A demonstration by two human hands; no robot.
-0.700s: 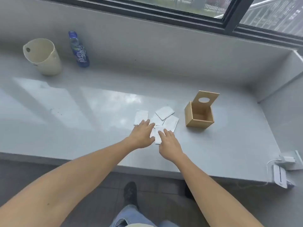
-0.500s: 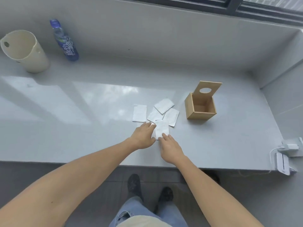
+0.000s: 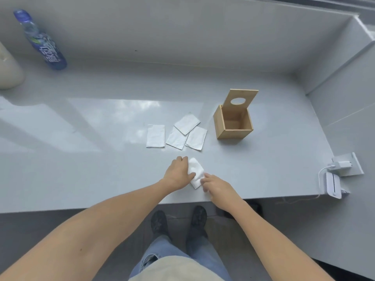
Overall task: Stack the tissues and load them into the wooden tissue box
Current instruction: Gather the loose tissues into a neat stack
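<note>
A white folded tissue (image 3: 195, 173) lies near the counter's front edge. My left hand (image 3: 178, 173) grips its left side with thumb and fingers. My right hand (image 3: 215, 187) pinches its lower right corner. Farther back lie several more flat tissues: one alone (image 3: 155, 136) on the left, and three overlapping ones (image 3: 186, 134) to its right. The wooden tissue box (image 3: 233, 123) stands right of them with its holed lid (image 3: 241, 100) tipped up and its inside bare.
A blue drink bottle (image 3: 43, 45) stands at the back left beside a cream bin (image 3: 8, 72). A white charger and device (image 3: 334, 177) sit at the counter's right end. The grey wall rises behind the counter (image 3: 81, 138).
Both hands have drawn one tissue out of the spread toward the front edge and taken hold of it. The camera has tilted downward.
</note>
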